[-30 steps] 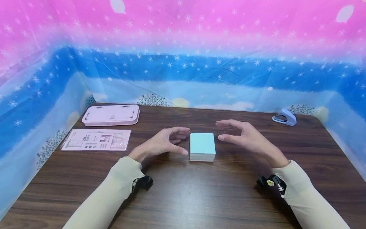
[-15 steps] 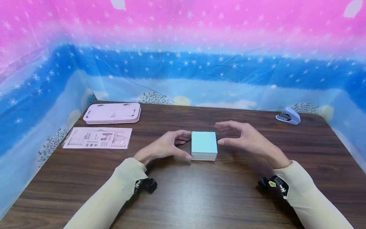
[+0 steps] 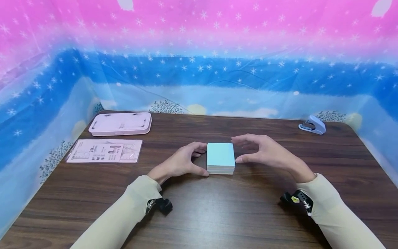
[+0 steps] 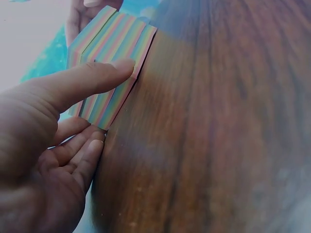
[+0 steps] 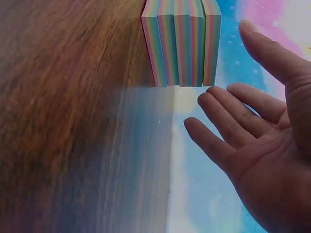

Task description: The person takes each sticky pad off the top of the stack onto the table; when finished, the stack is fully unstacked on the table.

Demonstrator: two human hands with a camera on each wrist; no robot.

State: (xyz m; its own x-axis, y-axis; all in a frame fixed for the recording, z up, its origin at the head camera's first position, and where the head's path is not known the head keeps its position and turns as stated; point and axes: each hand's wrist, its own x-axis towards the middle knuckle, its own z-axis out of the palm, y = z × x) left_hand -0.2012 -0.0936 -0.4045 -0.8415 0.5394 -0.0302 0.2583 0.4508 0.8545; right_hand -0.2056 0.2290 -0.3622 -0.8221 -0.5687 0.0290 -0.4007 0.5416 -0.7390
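Note:
A stack of several square sticky-note pads (image 3: 220, 155) sits on the table, pale mint on top. Rainbow-striped sides show on the pads (image 5: 181, 48) in the right wrist view. My left hand (image 3: 178, 160) is at the stack's left side, its thumb tip at the near corner and its fingertips by the far corner. In the left wrist view the left thumb (image 4: 97, 77) overlaps the striped side, and some fingers are partly hidden behind the stack. My right hand (image 3: 268, 152) hovers by the right side, fingers extended, thumb apart, nothing between them.
A pink pencil case (image 3: 120, 123) lies at the back left, with a flat pink packaged ruler set (image 3: 104, 151) in front of it. A light blue stapler (image 3: 312, 125) stands at the back right. Patterned cloth (image 3: 199, 76) walls in the dark wooden table (image 3: 205, 214).
My left hand has moved right, its thumb and fingers reaching the stack's left corners. My right hand has come slightly closer to the right side. The stack stays in place.

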